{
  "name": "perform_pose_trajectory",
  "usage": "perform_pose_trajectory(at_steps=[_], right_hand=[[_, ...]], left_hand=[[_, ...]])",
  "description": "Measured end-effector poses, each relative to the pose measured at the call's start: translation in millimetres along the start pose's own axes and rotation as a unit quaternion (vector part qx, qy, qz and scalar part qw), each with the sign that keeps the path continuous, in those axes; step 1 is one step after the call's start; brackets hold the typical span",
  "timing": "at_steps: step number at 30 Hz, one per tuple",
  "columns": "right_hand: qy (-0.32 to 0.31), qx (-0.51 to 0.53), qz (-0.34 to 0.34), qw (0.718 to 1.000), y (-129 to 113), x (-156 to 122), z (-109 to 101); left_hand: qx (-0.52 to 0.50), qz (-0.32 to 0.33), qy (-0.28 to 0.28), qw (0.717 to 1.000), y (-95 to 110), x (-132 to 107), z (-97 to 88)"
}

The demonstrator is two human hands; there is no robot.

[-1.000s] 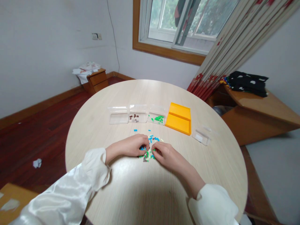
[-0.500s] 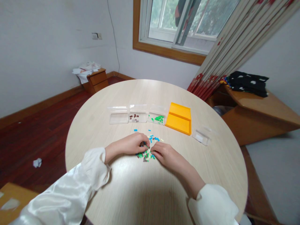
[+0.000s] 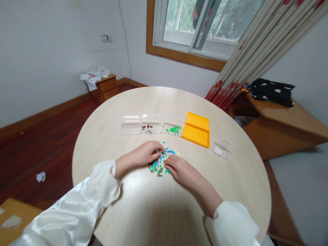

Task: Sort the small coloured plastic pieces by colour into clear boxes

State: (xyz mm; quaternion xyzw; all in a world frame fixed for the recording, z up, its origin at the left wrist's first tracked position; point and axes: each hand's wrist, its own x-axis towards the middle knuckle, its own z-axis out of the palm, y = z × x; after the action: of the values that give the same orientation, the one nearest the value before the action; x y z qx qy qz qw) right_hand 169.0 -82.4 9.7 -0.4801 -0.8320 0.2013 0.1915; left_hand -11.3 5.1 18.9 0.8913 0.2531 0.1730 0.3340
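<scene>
A loose pile of small building bricks (image 3: pixel 155 168) in blue, green, brown and pale yellow lies on the round table (image 3: pixel 143 205). Over the pile's upper left side is my left hand (image 3: pixel 147 152), its thumb and curled fingers a little apart, with several bricks hidden beneath. On the pile's right edge rests my right hand (image 3: pixel 179 167), fingertips pressed together low among the bricks. Whatever they pinch is too small to make out. Beyond my hands, one clear box (image 3: pixel 151 132) contains brown bricks and another clear box (image 3: pixel 171 134) contains green ones.
Left of these is a clear open box (image 3: pixel 130 133) with nothing visible inside. An open yellow case (image 3: pixel 196 140) stands to the right, then a smaller clear box (image 3: pixel 220 155) with a white label. A wooden cabinet (image 3: pixel 282 126) stands beyond the table's right edge.
My left hand has moved slightly up and away from the pile's middle, its thumb and fingers parting. It now covers where a lone blue brick lay. My right hand has hardly moved.
</scene>
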Motion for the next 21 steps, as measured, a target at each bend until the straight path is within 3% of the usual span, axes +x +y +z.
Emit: perform_pose_trajectory(at_steps=[9, 16, 21], right_hand=[[0.075, 0.017, 0.002, 0.997, 5.1, 2.1, -4.8], [0.253, -0.04, 0.05, 0.965, 47.9, 31.7, -23.6], [0.272, -0.091, 0.096, 0.953, 78.6, 64.0, -30.5]], left_hand=[[-0.004, -0.035, 0.028, 0.999, 0.0, 2.0, -1.2], [-0.035, -0.085, 0.046, 0.995, -1.9, 2.3, 1.7], [-0.042, -0.103, 0.074, 0.991, -5.4, 4.0, 1.4]])
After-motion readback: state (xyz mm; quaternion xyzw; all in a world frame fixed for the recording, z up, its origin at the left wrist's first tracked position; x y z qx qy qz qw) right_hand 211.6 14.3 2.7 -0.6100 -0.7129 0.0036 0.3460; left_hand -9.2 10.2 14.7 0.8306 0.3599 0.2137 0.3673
